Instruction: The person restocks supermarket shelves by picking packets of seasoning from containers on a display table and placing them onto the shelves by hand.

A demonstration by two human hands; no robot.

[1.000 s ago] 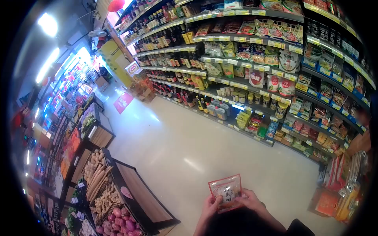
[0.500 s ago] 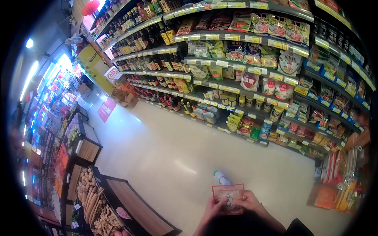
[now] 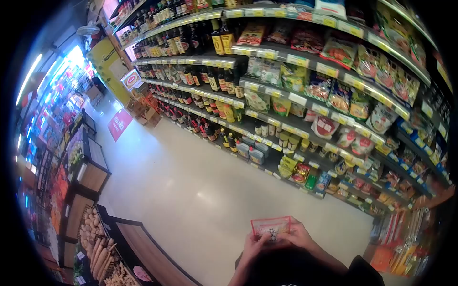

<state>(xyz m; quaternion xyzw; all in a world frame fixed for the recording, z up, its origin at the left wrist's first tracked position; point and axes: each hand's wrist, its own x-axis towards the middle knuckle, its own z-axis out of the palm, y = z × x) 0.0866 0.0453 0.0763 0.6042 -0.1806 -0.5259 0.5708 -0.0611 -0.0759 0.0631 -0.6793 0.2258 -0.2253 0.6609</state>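
Observation:
A small flat packet (image 3: 271, 226) with a red border and dark printed characters is held up in front of my body at the bottom of the view. My left hand (image 3: 255, 245) grips its left side, thumb laid across the front. On the other side my right hand (image 3: 298, 236) pinches the right edge, its thumb also on the front face. The packet tilts slightly, and its lower part is partly covered by my thumbs and a dark sleeve.
Shelves (image 3: 291, 98) of bottles and seasoning bags line the right side. At lower left stands a produce stand (image 3: 143, 245) with root vegetables (image 3: 98, 255). Pale floor (image 3: 176, 186) runs between them. Cardboard boxes (image 3: 145, 114) sit at the far shelf end. Hanging packages (image 3: 398, 238) are at lower right.
The view has shifted, and the shelves now look nearer and larger. The packet is tipped flatter, with both hands still on it. A shoe seen below it earlier is out of sight.

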